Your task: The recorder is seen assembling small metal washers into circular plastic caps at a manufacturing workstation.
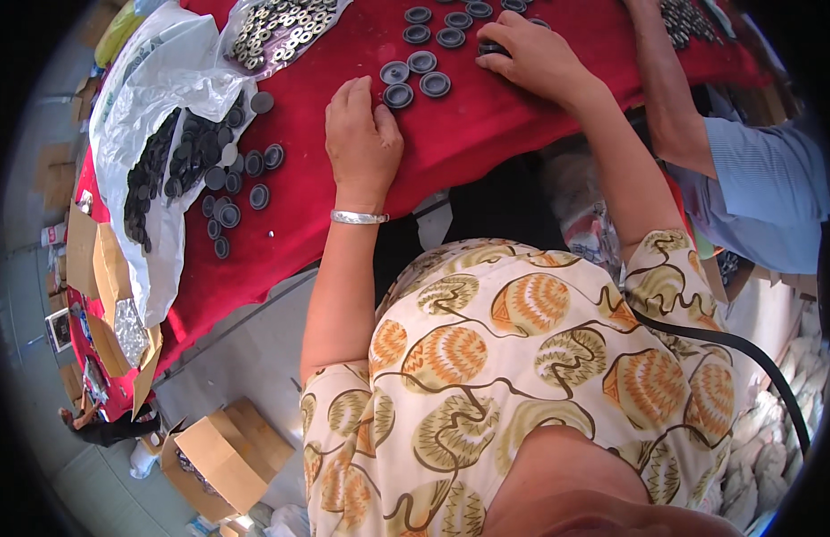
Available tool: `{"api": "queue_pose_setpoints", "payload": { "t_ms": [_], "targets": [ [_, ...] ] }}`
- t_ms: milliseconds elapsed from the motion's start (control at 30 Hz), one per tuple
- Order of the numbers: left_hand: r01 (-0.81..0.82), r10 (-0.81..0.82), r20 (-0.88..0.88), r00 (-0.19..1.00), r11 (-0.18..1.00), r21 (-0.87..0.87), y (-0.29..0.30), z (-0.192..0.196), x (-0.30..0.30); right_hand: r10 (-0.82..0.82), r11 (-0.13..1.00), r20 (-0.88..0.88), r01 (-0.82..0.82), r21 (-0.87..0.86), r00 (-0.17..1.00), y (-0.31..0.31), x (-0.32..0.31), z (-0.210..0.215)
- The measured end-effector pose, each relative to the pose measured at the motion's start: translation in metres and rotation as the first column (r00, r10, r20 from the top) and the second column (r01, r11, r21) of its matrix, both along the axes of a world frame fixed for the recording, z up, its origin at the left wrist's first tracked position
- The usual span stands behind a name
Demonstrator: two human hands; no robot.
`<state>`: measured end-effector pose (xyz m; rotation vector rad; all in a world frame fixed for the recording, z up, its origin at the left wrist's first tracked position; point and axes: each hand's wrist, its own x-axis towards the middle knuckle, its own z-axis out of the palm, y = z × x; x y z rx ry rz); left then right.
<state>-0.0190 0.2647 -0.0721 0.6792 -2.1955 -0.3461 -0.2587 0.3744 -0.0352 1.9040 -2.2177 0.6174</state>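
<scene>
A person's two bare hands rest among dark round caps (pixel 398 95) on a red-covered table (pixel 290 215).
The right hand (pixel 536 58) has thumb and fingers narrowed around one dark cap (pixel 491 48). The left hand (pixel 361 134), nearer the table's front edge, lies just beside the loose caps, fingers together; whether it holds anything underneath cannot be told. Toward the table's left edge, more caps spill from a white plastic bag (pixel 155 72).

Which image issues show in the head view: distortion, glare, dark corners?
Head view: fisheye bows the front edge of the red tablecloth; head view: black rounds off the corners; head view: bright highlights on the white plastic bag and silver bracelet; head view: left hand looks fairly sharp.
</scene>
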Motion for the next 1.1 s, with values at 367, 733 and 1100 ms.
{"api": "queue_pose_setpoints", "payload": {
  "t_ms": [367,733,1100],
  "targets": [
    [0.017,-0.017,0.003,1.000,1.000,-0.004,0.008,0.005,-0.006,0.285,0.959,0.006,-0.284,-0.010,0.959,-0.064,0.065,0.017],
    [0.022,-0.027,0.062,0.998,0.997,0.073,0.025,0.018,-0.011,0.297,0.882,-0.152,-0.210,0.421,0.943,-0.064,0.060,0.047],
    [0.071,-0.076,0.109,0.991,0.996,0.046,0.041,0.033,-0.018,0.043,0.995,-0.157,-0.057,-0.088,0.987,-0.124,-0.107,0.123]
  ]
}}
